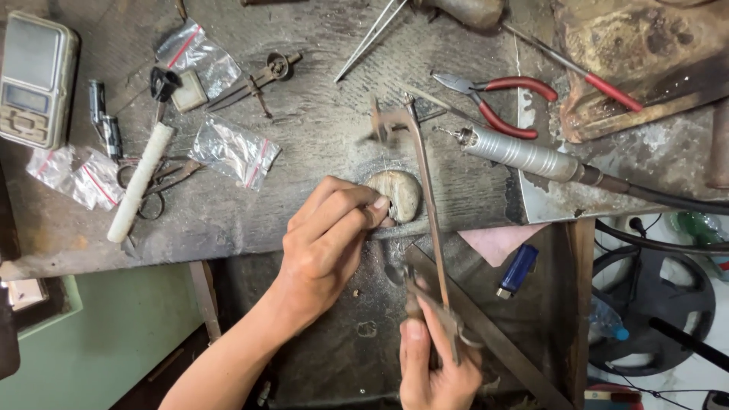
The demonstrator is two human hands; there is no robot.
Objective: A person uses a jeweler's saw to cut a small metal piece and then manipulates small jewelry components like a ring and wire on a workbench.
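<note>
Steel saw frame (427, 205) in my right hand (434, 364), fingers clamped on its handle at the bench's near edge.

My left hand (328, 243) pinches a small piece, too small to identify, against the worn bench peg (399, 193); beyond lie a rotary handpiece (524, 156) and red-handled pliers (497, 102).

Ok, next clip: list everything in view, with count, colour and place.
Workbench: one, grey, worn, across the top.
Pocket scale: one, grey, top left.
Plastic bags: four, clear with red strips, left half.
Scissors: one, dark, left.
White stick: one, beside scissors.
Pliers: one, red handles, upper right.
Rotary handpiece: one, silver, right.
Lighter: one, blue, lower right.
Saw frame: one, metal, centre.
Left hand: pinching at the bench edge.
Right hand: gripping the saw frame handle.
</note>
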